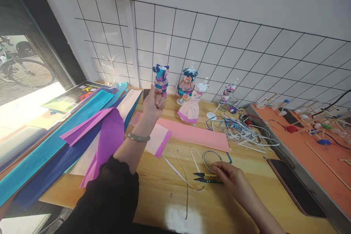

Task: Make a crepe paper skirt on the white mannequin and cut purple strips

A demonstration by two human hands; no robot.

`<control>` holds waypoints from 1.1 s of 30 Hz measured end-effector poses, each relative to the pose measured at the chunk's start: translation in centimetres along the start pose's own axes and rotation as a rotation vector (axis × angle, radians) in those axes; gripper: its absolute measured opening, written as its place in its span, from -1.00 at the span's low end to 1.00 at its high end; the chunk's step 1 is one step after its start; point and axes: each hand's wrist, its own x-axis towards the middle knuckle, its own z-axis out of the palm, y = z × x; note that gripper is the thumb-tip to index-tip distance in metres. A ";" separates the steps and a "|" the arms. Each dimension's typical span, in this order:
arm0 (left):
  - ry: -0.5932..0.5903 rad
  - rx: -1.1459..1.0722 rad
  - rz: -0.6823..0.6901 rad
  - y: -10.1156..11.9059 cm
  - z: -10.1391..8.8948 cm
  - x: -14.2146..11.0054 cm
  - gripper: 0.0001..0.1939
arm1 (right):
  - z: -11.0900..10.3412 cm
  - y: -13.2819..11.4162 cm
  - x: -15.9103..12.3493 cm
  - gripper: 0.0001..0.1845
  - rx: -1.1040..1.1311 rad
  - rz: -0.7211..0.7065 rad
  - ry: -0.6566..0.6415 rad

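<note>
The left hand point(155, 104) is up over the desk point(153, 199), curled into a fist. The right hand point(231, 176) is low, over the back of the snips point(210, 176); I cannot tell if it grips them. The snips lie on the desk by a ring point(203, 159).

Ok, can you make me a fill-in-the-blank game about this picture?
1. The bangle is on the person's ____ arm.
2. Closest to the scissors is the person's ____ hand.
3. The pale pink dress has a ____ hem.
4. The lines of the wall grid are ____.

Missing words: left; right; purple; black.
</note>
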 end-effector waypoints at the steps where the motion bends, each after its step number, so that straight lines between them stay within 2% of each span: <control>1: -0.004 -0.004 -0.003 0.1 -0.1 0.0 -0.55 | 0.1 0.1 0.0 -0.63 -0.013 -0.004 0.005; 6: 0.025 0.007 0.002 0.7 -0.4 0.2 -0.59 | 0.8 0.7 0.6 -0.70 -0.233 -0.029 0.057; 9: -0.038 0.064 -0.042 0.8 -0.2 0.1 -0.66 | 1.9 0.5 1.1 -0.74 -0.407 -0.099 0.096; 13: -0.180 0.305 -0.072 0.5 0.5 -0.6 -0.75 | 3.4 0.1 1.5 -0.74 -0.535 -0.156 0.168; 16: -0.241 0.567 -0.072 0.0 1.0 -1.4 -0.75 | 3.6 0.0 1.2 -0.73 -0.542 -0.159 0.174; 19: -0.323 0.784 -0.170 -1.1 1.6 -2.2 -0.80 | 2.9 -0.1 0.5 -0.78 -0.539 -0.206 0.245; 23: -0.532 0.904 -0.331 -3.4 2.2 -3.6 -0.84 | 1.0 -1.0 -0.3 -0.89 -0.560 -0.399 0.435; 25: -0.649 0.914 -0.407 -4.9 2.5 -4.4 -0.82 | 0.0 -1.8 -0.5 -0.95 -0.598 -0.463 0.497; 27: -0.776 0.879 -0.538 -6.4 2.6 -5.2 -0.72 | -1.0 -2.3 -0.6 -0.97 -0.644 -0.486 0.542; 30: -0.904 0.786 -0.744 -8.3 2.7 -6.2 -0.54 | -2.6 -2.5 -0.5 -0.95 -0.690 -0.484 0.599; 33: -1.004 0.723 -0.867 -9.5 2.7 -6.6 -0.43 | -4.0 -1.9 -0.4 -0.88 -0.714 -0.438 0.646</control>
